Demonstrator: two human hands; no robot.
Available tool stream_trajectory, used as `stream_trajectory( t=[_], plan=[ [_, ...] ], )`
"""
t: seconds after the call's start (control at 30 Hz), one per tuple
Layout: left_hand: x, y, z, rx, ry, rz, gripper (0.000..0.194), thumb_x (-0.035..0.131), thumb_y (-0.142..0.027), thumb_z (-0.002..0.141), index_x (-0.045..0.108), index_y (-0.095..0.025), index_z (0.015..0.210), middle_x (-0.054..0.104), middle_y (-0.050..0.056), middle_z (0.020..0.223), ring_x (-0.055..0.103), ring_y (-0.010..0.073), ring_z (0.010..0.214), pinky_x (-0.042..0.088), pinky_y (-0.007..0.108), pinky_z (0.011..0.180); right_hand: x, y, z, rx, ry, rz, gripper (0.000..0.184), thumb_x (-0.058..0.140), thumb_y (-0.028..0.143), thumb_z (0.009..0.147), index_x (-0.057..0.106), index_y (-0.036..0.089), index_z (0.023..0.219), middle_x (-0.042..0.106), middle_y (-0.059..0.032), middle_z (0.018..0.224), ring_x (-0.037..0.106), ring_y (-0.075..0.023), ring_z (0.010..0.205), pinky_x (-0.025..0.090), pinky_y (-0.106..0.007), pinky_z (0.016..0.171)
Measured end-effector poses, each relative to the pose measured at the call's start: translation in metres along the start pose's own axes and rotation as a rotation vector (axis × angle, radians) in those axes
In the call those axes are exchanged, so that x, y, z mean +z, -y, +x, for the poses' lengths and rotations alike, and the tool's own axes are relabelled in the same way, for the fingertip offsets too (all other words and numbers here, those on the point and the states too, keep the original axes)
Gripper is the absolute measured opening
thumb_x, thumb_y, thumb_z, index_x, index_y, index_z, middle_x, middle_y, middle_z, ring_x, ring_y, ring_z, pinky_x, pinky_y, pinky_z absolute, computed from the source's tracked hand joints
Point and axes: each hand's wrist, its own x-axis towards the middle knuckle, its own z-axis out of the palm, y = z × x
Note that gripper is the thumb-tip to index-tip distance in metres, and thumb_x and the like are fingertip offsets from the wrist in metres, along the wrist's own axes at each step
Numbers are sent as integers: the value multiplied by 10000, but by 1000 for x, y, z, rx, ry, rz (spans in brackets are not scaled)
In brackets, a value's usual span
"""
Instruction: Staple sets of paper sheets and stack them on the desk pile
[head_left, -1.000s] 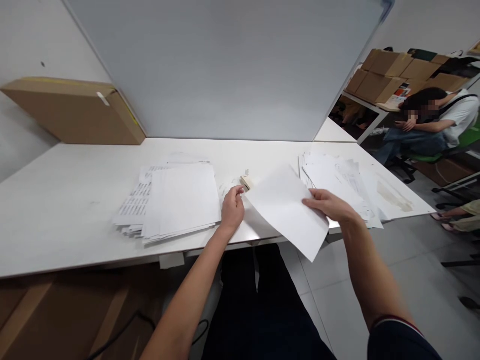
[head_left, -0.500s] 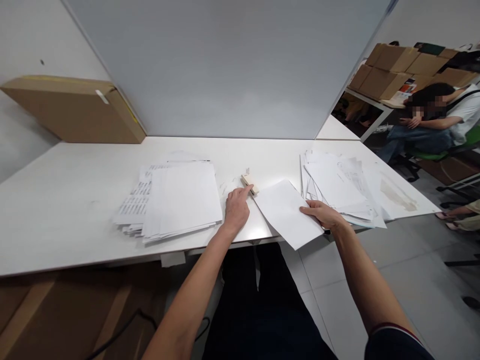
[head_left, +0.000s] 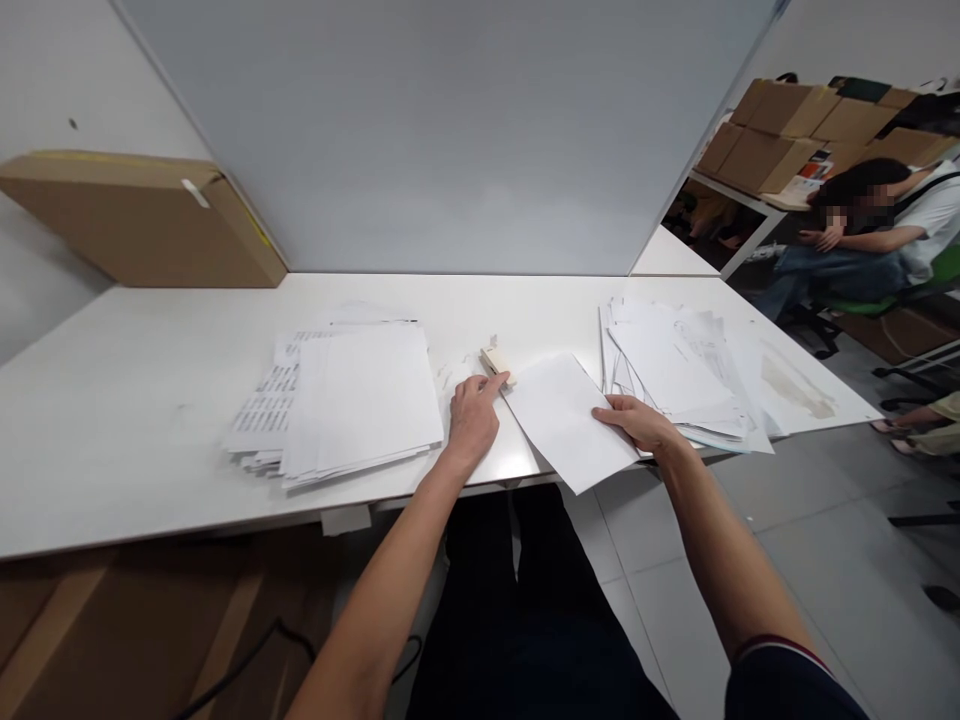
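My left hand (head_left: 474,418) rests on the table beside a small cream-coloured stapler (head_left: 494,362). One digit presses on the stapler's near end, and the other fingers are curled. A white sheet of paper (head_left: 564,418), possibly several together, has its left corner at the stapler's near end; whether it is between the jaws is hidden. My right hand (head_left: 639,420) pinches this paper at its right side, thumb on top. The paper's front corner hangs past the table edge. Left of my left hand lies a thick stack of papers (head_left: 360,400), printed sheets showing at its left.
On the right of the white table (head_left: 150,400) is a looser paper pile (head_left: 667,360). A cardboard box (head_left: 150,220) leans at the back left, and a grey-white panel (head_left: 450,130) stands behind. A person (head_left: 870,220) sits at the far right near stacked boxes (head_left: 780,130).
My right hand and the paper have shifted slightly left and toward the back of the table. My left hand stays at the stapler.
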Motion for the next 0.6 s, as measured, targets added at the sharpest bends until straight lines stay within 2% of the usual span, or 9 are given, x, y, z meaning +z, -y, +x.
stream_trajectory(
  t=[0.27,0.4,0.5,0.6],
  plan=[
    [2,-1,-1,13,-18,12,635,339,18,720,574,-287,1225,541,112,1086,463,282,1002,418,442,876,3,1,0,-13,-24,-28,250,674,374,710,623,184,865,716,-58,836,670,-205,728,536,-285,607],
    [2,0,-2,14,-18,21,646,329,31,711,575,-273,1225,543,117,1082,460,285,1006,412,433,875,6,10,-8,-12,-35,-86,230,653,370,718,612,192,859,713,-50,825,669,-207,736,535,-290,619],
    [0,-2,-1,21,-12,11,647,319,30,725,546,-255,1259,542,117,1093,461,275,1009,403,420,891,6,24,-21,-70,-162,-129,223,641,360,717,600,193,859,708,-53,806,663,-212,724,530,-291,612],
    [-1,-3,0,14,-21,-50,626,327,6,750,516,-257,1286,550,111,1092,471,269,1018,397,428,909,11,41,-33,-239,-333,-67,232,632,365,714,586,191,860,695,-44,777,646,-197,687,507,-270,573]
  ],
)
